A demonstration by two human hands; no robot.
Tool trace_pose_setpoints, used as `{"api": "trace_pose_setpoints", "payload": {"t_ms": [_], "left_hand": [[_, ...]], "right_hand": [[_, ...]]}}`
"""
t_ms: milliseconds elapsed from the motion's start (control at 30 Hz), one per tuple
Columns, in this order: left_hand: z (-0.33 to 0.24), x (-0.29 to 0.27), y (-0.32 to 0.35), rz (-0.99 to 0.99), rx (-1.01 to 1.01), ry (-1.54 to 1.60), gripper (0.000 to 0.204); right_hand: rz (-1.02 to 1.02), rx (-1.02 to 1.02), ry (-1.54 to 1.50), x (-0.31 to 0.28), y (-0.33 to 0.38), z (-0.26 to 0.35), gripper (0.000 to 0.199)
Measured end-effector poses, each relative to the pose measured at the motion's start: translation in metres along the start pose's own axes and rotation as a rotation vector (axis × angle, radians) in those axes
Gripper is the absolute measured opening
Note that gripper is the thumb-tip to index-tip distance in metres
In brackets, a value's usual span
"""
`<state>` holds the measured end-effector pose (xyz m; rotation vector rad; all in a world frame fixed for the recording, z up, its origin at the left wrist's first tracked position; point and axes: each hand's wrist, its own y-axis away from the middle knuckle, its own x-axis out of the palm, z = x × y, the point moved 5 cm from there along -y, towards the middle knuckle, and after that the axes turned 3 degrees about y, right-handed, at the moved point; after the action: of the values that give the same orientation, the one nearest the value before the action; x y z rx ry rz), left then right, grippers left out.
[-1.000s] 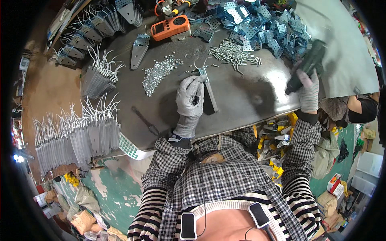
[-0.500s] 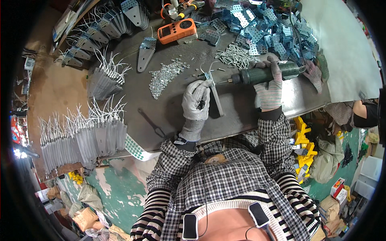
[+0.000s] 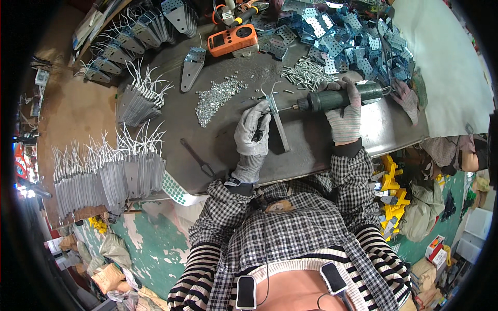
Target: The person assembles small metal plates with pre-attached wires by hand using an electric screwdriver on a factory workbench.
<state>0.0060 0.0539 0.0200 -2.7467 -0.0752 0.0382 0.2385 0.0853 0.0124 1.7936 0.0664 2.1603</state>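
My left hand (image 3: 252, 128), in a grey glove, is closed round a flat grey metal plate (image 3: 280, 127) with thin white wires at its top. The plate stands tilted above the bench, seen nearly edge-on. My right hand (image 3: 343, 116), in a striped glove, grips a dark green electric screwdriver (image 3: 334, 99), held level. Its bit points left and meets the plate's upper end by my left fingers. Whether a screw sits at the tip is too small to tell. Loose nuts (image 3: 218, 97) lie left of my left hand, and loose screws (image 3: 306, 72) lie beyond the screwdriver.
Perforated metal brackets (image 3: 345, 44) are heaped at the back right. An orange meter (image 3: 232, 40) and a plate with a bracket (image 3: 193, 70) lie behind the nuts. Wired plates (image 3: 111, 181) stand in rows at left. A wrench (image 3: 197, 156) lies near the front; a pinkish glove (image 3: 405, 102) at right.
The view has shifted slightly, so the bench things sit a little further right. Both hands keep their grips, with the screwdriver bit still at the plate. The person at the right edge has moved.
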Motion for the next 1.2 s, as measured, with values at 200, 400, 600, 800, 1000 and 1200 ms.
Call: {"api": "trace_pose_setpoints", "payload": {"t_ms": [200, 400, 600, 800, 1000, 1200], "left_hand": [[0.003, 0.001, 0.002, -0.007, -0.046, 0.151, 0.046], [-0.019, 0.011, 0.009, 0.052, 0.140, -0.385, 0.057], [-0.014, 0.015, 0.006, 0.048, 0.058, -0.271, 0.053], [-0.021, 0.018, -0.012, 0.089, 0.054, -0.415, 0.027], [-0.002, 0.015, -0.009, 0.102, -0.066, -0.346, 0.020], [0.048, -0.039, -0.038, 0.523, -0.709, 0.393, 0.037]], "right_hand": [[-0.019, 0.044, -0.026, -0.007, -0.004, -0.004, 0.018], [-0.001, 0.017, -0.019, -0.008, -0.004, -0.005, 0.021], [0.099, -0.015, -0.010, -0.008, -0.001, -0.006, 0.028], [0.140, -0.011, -0.108, -0.001, -0.005, -0.019, 0.023], [0.381, 0.004, -0.161, 0.004, -0.016, -0.019, 0.025], [0.372, 0.123, 0.090, 0.034, 0.000, -0.040, 0.054]]}}
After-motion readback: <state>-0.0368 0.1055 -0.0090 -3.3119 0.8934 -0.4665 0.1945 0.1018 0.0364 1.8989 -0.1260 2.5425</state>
